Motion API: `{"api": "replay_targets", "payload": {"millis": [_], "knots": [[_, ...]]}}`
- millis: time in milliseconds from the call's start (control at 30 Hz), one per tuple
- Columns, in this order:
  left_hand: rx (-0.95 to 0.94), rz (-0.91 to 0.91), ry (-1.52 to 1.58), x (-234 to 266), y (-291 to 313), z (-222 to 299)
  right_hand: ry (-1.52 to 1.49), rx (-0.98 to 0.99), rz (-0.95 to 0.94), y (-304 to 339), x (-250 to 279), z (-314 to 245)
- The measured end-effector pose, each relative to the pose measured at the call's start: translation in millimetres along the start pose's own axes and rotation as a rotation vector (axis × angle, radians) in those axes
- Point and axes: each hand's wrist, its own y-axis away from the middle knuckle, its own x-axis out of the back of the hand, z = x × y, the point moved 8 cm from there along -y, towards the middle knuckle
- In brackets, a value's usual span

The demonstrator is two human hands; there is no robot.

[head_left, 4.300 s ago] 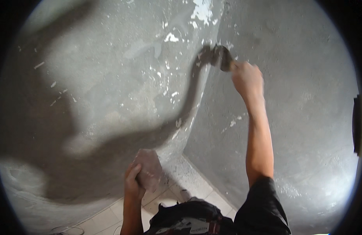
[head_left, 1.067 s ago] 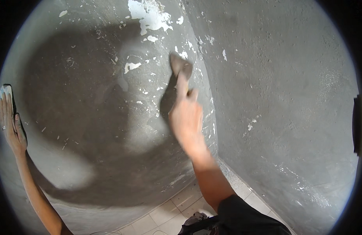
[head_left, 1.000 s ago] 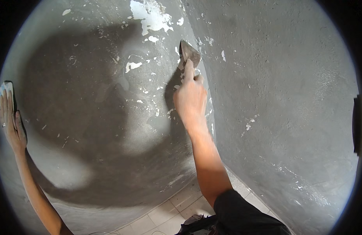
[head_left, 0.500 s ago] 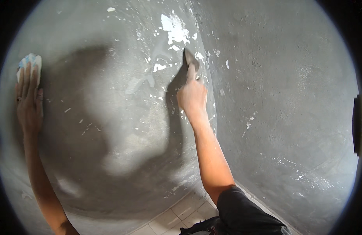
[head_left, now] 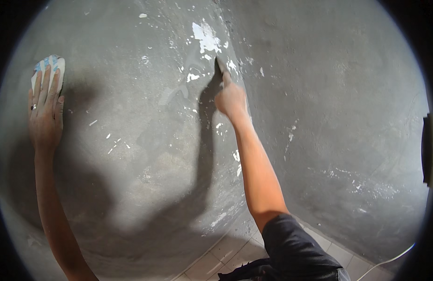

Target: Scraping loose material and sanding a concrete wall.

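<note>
My left hand, with a ring on one finger, lies against the grey wall with its fingers stretched out. Beneath the fingertips it holds a white pad with blue marks flat to the wall; whether it is cloth or sponge I cannot tell. Farther right, my right hand is closed round a scraper, its forefinger stretched along it. The narrow blade points up, its tip beside a bare white patch. My palm hides most of the handle.
A second grey wall meets the first at a corner close to my right hand. White chips and scuffs dot both walls. Pale floor tiles lie below, with a white cable at lower right. A dark object stands at the right rim.
The view has shifted slightly, so the left wall's marks sit farther right and higher. My right hand and scraper have moved a little to the left across the picture. Both hands keep hold.
</note>
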Motion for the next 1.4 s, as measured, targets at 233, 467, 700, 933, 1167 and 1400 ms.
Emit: {"api": "replay_targets", "payload": {"millis": [233,467,700,933,1167,1400], "knots": [[-0.001,0.025,0.029,-0.1,5.0,-8.0,-0.042,-0.052,-0.027,13.2,-9.0,10.6],[0.008,0.055,0.083,2.8,-2.9,-9.1,-0.054,-0.187,0.018,-4.8,-9.0,37.2],[-0.011,0.096,0.151,-5.3,3.1,-3.3,-0.002,-0.141,-0.012,21.6,-41.8,62.3],[-0.047,0.111,0.144,3.8,3.2,-11.4,-0.037,-0.138,-0.018,22.5,-24.6,63.7],[-0.107,0.141,0.131,-1.3,3.9,-15.3,-0.075,-0.236,-0.050,20.3,-28.5,71.5],[-0.113,0.145,0.096,-11.9,6.1,-17.0,-0.094,-0.250,-0.028,39.1,-46.5,73.3]]}}
